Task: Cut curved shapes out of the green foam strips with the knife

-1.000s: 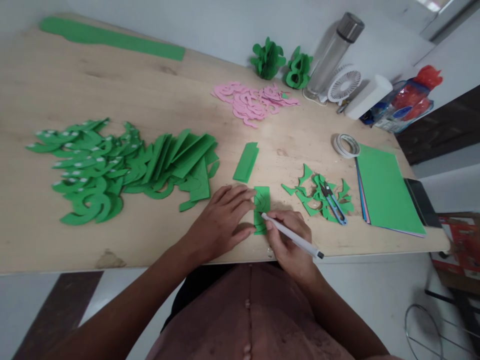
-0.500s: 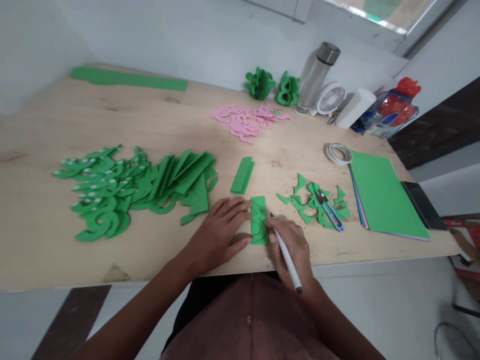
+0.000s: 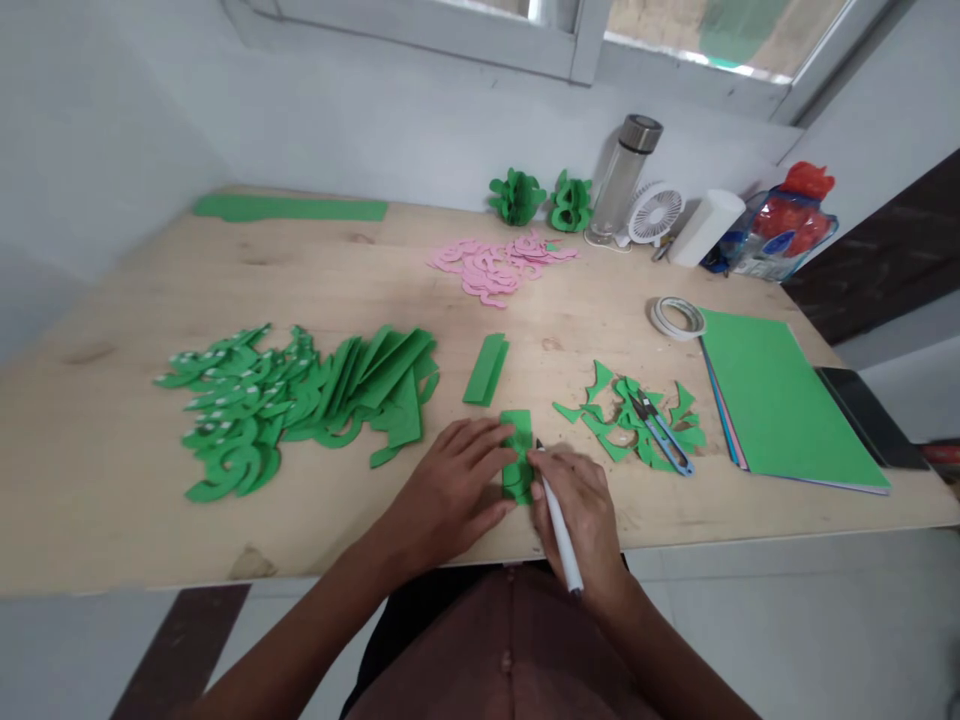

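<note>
A small folded green paper piece (image 3: 517,452) lies near the front edge of the wooden table (image 3: 315,270). My left hand (image 3: 455,487) lies on its left side with fingers stretched flat, pressing it down. My right hand (image 3: 577,510) is closed round a white pen (image 3: 557,520), whose tip touches the paper's right edge. Another folded green strip (image 3: 486,369) lies just behind.
A heap of green cut shapes (image 3: 292,400) sits at the left, pink cut shapes (image 3: 495,262) at the back. Green scraps with blue snips (image 3: 660,432) lie to the right, then tape (image 3: 676,317), a stack of coloured sheets (image 3: 780,400), a bottle (image 3: 622,180) and a fan (image 3: 654,213).
The view has tilted up, showing more wall and window. My right hand has turned the pen from pointing right to pointing back at me, its tip moving up the paper's right edge.
</note>
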A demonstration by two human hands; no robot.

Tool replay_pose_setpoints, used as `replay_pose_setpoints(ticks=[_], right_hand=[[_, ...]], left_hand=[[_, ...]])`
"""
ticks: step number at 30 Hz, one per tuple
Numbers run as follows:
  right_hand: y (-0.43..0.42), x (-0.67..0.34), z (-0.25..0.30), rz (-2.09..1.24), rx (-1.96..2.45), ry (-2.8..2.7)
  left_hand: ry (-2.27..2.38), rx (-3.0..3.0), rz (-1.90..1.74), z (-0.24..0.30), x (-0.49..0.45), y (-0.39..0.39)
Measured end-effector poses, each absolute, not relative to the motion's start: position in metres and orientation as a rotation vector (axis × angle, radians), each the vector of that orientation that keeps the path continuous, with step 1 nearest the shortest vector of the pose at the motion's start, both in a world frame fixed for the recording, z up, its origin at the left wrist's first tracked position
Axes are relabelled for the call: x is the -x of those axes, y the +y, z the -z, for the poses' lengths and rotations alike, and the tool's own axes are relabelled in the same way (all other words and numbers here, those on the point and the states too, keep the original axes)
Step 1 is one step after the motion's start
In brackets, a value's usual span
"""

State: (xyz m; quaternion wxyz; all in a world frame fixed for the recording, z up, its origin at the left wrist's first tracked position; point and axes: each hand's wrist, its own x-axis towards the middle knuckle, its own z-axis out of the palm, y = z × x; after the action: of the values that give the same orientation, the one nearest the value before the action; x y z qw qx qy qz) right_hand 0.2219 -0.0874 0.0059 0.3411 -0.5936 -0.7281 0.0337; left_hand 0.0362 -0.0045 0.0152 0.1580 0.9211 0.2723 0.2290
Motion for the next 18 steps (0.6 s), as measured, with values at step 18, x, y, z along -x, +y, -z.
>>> replay_pose_setpoints(ticks=[18], right_hand=[[-0.0866,-0.2205,-0.0037,-0.061,1.538,-1.904]], left_hand=[[0.810,-2.767,-0.682,-0.0156,-0.0391,-0.0122]])
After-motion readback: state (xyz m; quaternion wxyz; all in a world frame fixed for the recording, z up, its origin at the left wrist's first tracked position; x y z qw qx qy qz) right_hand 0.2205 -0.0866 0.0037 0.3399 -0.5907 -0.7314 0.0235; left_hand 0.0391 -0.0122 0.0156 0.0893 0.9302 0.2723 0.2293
